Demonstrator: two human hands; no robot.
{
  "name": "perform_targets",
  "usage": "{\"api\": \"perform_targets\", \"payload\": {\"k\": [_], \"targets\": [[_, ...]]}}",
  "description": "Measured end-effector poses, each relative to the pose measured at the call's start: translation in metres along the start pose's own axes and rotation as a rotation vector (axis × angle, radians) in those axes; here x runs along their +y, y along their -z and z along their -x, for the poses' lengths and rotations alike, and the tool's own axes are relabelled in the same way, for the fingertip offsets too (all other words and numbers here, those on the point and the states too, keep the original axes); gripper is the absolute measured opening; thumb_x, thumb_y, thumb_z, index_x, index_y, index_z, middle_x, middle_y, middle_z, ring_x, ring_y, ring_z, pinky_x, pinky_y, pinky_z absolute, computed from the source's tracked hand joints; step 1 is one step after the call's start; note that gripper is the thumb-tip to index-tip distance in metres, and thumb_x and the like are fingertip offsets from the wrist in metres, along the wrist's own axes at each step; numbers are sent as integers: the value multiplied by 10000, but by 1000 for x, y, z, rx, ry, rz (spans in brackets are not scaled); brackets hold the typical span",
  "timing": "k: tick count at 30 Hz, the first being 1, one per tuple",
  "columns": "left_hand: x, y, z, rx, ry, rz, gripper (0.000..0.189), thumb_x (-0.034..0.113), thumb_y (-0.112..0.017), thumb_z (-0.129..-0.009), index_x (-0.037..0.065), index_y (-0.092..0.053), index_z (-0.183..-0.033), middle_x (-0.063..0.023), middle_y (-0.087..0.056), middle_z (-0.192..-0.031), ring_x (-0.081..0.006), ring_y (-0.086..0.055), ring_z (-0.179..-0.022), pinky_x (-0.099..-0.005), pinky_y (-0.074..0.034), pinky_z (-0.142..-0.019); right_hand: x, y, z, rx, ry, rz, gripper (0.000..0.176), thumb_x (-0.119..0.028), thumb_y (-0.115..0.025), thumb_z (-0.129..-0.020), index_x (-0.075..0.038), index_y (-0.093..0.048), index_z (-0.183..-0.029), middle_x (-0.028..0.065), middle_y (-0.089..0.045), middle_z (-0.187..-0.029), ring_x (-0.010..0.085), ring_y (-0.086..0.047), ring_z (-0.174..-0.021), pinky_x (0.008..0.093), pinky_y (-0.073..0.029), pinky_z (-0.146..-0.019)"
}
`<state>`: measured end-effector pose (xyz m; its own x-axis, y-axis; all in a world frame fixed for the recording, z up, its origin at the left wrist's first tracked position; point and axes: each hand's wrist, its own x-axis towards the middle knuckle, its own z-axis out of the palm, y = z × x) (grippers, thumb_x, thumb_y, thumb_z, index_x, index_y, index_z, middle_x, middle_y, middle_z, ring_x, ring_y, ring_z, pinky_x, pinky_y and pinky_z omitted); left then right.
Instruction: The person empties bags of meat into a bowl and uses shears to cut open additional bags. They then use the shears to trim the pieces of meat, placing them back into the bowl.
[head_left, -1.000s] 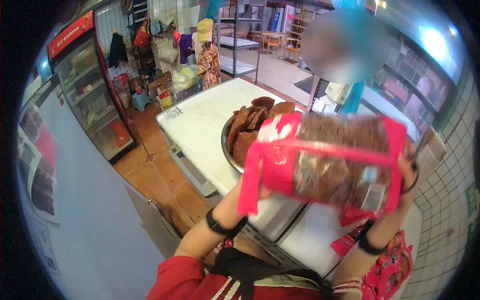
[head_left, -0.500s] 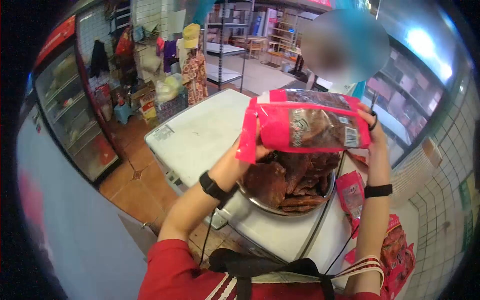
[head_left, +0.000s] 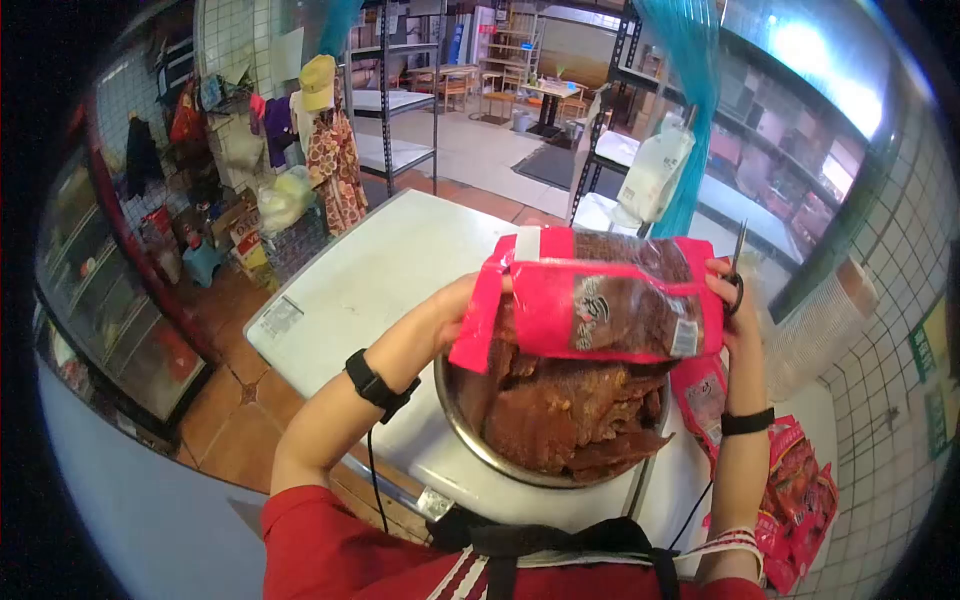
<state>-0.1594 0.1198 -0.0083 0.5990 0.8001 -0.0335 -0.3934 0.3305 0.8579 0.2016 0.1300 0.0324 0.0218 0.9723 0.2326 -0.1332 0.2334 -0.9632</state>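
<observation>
A pink plastic food bag (head_left: 625, 305) with clear windows, showing brown dried meat inside, is held over a metal bowl (head_left: 455, 425). My left hand (head_left: 462, 312) grips its left end, with the fingers partly hidden behind the plastic. At the other end, my right hand (head_left: 735, 300) holds the bag, and a pair of scissors (head_left: 740, 245) is hooked on its fingers with the blades pointing up. Flat brown pieces of dried meat (head_left: 560, 410) fill the bowl below. The bag partly covers the bowl's far side.
The bowl stands on a white chest-like top (head_left: 350, 260). More pink bags (head_left: 795, 500) lie at the right, with another pink packet (head_left: 700, 395) beside the bowl. Stacked containers (head_left: 825, 325) lean near the tiled wall. Beyond are shelves (head_left: 395, 100) and teal curtain strips (head_left: 690, 100).
The bag and both hands have come lower and slightly left in view as the camera tilted. More of the meat shows. A person standing at the back right is no longer in view.
</observation>
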Motion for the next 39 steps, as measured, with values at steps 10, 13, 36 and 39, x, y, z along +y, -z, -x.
{"api": "perform_targets", "payload": {"k": [10, 13, 36, 39], "targets": [[34, -19, 19, 6, -358, -1312, 742, 287, -688, -647, 8, -313, -1224, -158, -476, -1092, -189, -432, -1017, -305, -337, -876, -13, -1, -1, 29, -50, 72, 385, -133, -654, -634, -19, -492, -964, 62, -513, -842, 152, -516, -750, 260, -430, -665], [11, -11, 9, -51, -259, -964, 882, 242, -677, -678, -16, -98, -1291, -178, -311, -1265, -207, -316, -1158, -291, -258, -961, -14, 2, -5, 29, -41, 136, 394, -116, -652, -625, -21, -481, -967, 71, -512, -836, 157, -525, -727, 254, -440, -650], [4, -24, -10, -77, -509, -1144, 975, 362, -735, -545, 32, -190, -1282, -161, -271, -1285, -278, -263, -1192, -335, -212, -983, -125, -12, 21, -74, 239, 356, 322, -103, -619, -630, -28, -486, -913, 33, -506, -724, 117, -519, -633, 232, -416, -539], [-3, -27, -16, 29, -597, -1362, 983, 438, -720, -524, 40, -224, -1273, -185, -278, -1271, -339, -250, -1189, -384, -200, -983, -128, 10, 9, 4, 195, 267, 325, -89, -618, -629, -29, -485, -919, 35, -503, -712, 120, -521, -593, 231, -417, -512]]}}
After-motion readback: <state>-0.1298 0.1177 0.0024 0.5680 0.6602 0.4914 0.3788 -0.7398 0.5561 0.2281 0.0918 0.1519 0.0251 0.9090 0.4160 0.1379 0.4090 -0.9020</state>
